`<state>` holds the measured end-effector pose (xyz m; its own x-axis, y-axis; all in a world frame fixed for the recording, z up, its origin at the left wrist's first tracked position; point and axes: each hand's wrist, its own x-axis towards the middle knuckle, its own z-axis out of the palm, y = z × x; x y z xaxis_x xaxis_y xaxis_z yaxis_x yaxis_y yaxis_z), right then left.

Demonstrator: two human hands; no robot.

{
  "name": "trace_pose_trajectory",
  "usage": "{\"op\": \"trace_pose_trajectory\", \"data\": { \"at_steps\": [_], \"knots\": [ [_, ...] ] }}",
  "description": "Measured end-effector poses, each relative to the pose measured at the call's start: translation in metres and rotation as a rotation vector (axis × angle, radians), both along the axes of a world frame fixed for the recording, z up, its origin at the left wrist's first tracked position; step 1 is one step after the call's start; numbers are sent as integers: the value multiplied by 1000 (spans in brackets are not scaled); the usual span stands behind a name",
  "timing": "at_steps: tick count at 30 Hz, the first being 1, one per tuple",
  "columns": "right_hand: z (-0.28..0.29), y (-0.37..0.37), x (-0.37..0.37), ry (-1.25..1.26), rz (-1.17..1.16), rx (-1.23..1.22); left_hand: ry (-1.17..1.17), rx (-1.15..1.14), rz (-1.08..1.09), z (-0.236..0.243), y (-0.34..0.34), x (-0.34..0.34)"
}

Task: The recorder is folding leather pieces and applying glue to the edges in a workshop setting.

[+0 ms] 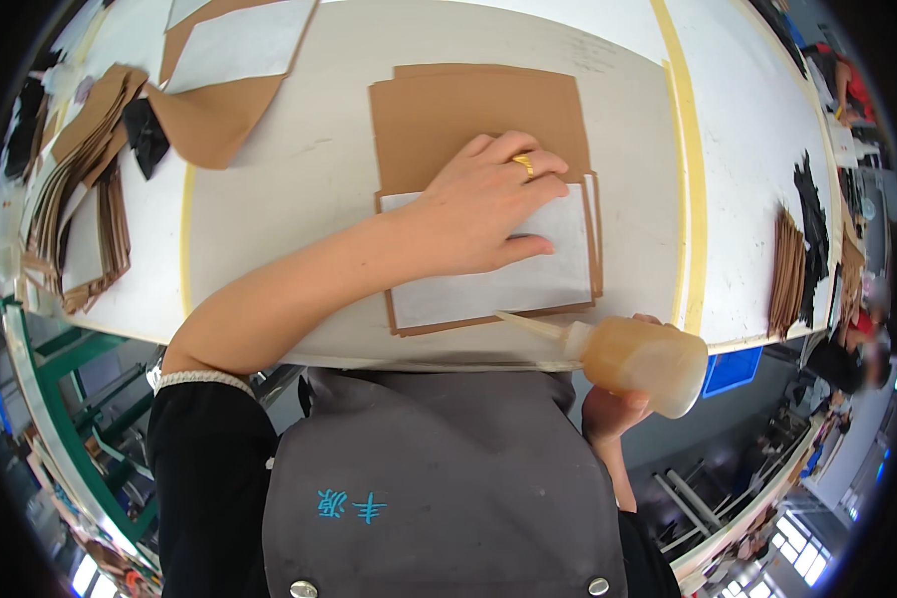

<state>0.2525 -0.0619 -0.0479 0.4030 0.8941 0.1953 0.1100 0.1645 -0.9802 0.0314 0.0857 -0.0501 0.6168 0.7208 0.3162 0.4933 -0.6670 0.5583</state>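
My left hand [493,204], a gold ring on one finger, lies with its fingers spread across a brown sheet piece [478,110] and the white panel [488,284] that covers its near part. More brown edges show beneath, so several layers seem stacked there. At the table's front edge my right hand [613,411] is wrapped round a translucent squeeze bottle [648,364] of amber liquid. The bottle lies tilted on its side, and its long pale nozzle points left to the near edge of the white panel. Whether the tip touches the panel I cannot tell.
Brown and white pieces [234,60] lie at the far left, beside a thick stack of brown strips [90,189] and a black piece [147,138]. To the right run yellow tape lines [683,149], then bundles of brown strips [787,269] and black strips [812,219].
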Motion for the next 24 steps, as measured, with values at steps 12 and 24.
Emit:
{"op": "trace_pose_trajectory", "data": {
  "at_steps": [12,24],
  "knots": [
    [6,23,-50,-66,405,-10,-9,-9,-3,-4,2,-5],
    [16,99,-68,-247,434,182,-164,-94,210,-7,9,-108]
  ]
}}
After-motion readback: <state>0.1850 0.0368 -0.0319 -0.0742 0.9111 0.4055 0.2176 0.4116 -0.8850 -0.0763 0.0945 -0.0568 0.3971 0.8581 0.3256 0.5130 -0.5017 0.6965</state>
